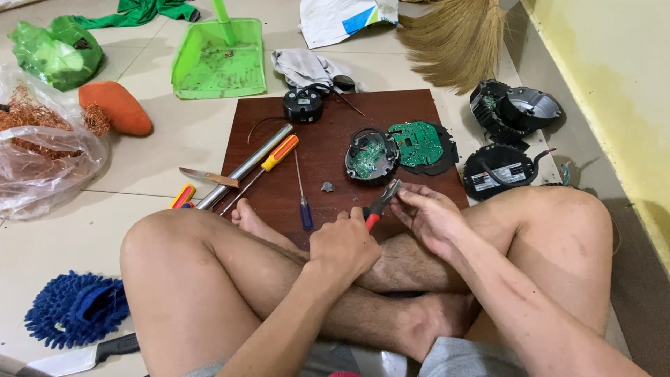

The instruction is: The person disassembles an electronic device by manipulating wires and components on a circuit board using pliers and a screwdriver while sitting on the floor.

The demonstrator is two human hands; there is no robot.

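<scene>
At far left a crumpled clear plastic bag [38,164] holds tangled copper wire, with a green plastic bag [56,52] above it. A green plastic dustpan [218,64] lies further right. On the dark brown wooden board [328,146] rest a steel tube [244,167] and an orange-handled screwdriver [276,157]. The left hand [343,244] is closed around the red-handled pliers [380,202], whose tip meets the right hand [433,216]; its fingers pinch a small piece too tiny to make out. Beyond lie a green circuit board [417,144] and a black round casing [499,171] bearing a rectangular white-and-red label.
</scene>
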